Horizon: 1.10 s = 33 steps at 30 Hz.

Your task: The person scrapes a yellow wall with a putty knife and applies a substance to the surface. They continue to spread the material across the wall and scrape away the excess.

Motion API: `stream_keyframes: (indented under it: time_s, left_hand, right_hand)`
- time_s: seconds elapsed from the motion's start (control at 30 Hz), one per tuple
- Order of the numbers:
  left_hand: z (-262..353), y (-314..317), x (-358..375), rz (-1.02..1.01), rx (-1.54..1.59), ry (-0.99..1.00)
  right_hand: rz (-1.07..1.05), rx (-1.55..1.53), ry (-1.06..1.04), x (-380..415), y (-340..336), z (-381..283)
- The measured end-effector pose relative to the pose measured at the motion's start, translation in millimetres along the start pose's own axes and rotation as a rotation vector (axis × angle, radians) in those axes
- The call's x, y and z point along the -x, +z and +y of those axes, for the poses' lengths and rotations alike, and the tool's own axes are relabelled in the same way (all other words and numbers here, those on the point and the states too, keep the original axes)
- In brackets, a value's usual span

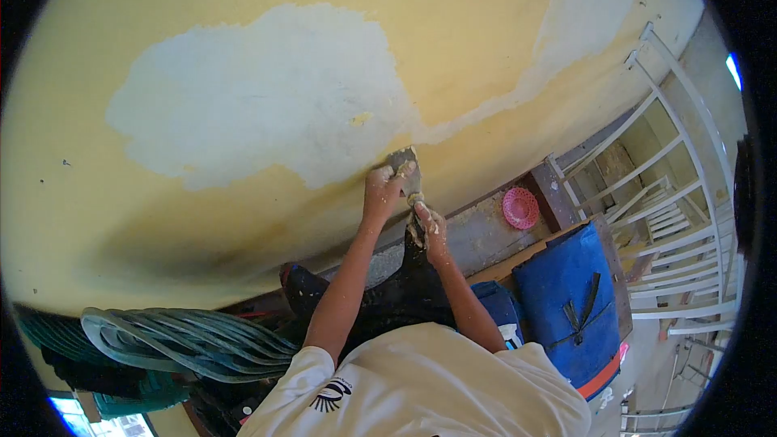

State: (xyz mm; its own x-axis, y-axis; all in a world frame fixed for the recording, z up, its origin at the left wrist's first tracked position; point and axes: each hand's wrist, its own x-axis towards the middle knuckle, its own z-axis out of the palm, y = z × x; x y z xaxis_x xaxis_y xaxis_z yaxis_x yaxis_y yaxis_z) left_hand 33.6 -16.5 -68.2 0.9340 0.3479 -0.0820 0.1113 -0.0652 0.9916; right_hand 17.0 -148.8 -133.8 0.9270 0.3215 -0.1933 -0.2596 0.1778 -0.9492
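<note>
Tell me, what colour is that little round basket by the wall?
The basket is pink, seen best in the head view, right of both hands.

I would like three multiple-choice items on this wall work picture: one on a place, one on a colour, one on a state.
1. Where is the pink basket?
A. on the ledge right of the hands
B. on the blue barrel
C. hanging on the railing

2. What colour is the wall around the patch?
A. green
B. yellow
C. red

3. The left hand is:
A. hanging free
B. pressing a putty knife to the wall
C. resting on the barrel

Answers: 1 A, it lies on the grey ledge; 2 B, yellow surrounds the white patch; 3 B, fingers grip the blade at the wall.
</note>
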Motion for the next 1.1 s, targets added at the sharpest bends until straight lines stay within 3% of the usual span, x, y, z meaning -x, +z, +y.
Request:
stream_keyframes:
  time_s: [0.23, 0.33, 0.47, 0.57, 0.67, 0.73, 0.77, 0.8, 0.83, 0.9, 1.0, 1.1]
  left_hand:
    - [48, 10, 10, 0.127, 0.202, 0.098]
    - [32, 13, 7, 0.055, 0.275, 0.0]
    - [35, 11, 10, 0.104, 0.08, 0.068]
    - [71, 9, 13, 0.123, 0.209, 0.108]
    - [75, 3, 15, 0.09, 0.256, 0.172]
    - [48, -1, 24, 0.147, 0.233, 0.16]
    - [25, -3, 29, 0.181, 0.224, 0.156]
    - [-3, -7, 38, 0.197, 0.243, 0.015]
    - [-38, -11, 50, 0.211, 0.266, -0.125]
    - [-128, -21, 73, 0.215, 0.772, -0.356]
    - [-199, -36, 122, 0.516, 1.04, -0.735]
    - [-219, -48, 137, 0.713, 1.147, -0.984]
  right_hand:
    - [0.04, 0.046, -0.006, 4, -2, -34]
    - [0.015, 0.069, 0.011, 2, -8, -29]
    - [0.091, 0.036, 0.012, 3, -4, -29]
    - [0.012, 0.085, -0.092, 6, 2, -67]
    - [-0.048, 0.12, -0.048, -1, 1, -73]
    - [0.054, 0.389, -0.585, -4, -12, -32]
    - [0.025, 0.458, -0.651, 0, -16, -12]
    - [-0.001, 0.523, -0.72, 3, -21, 8]
    - [-0.101, 0.536, -0.576, 11, -26, 22]
    - [-0.12, 0.974, -0.396, 30, -32, 51]
    - [-0.204, 1.511, -0.2, 57, -16, 42]
    - [-0.184, 1.364, -0.28, 49, -19, 61]
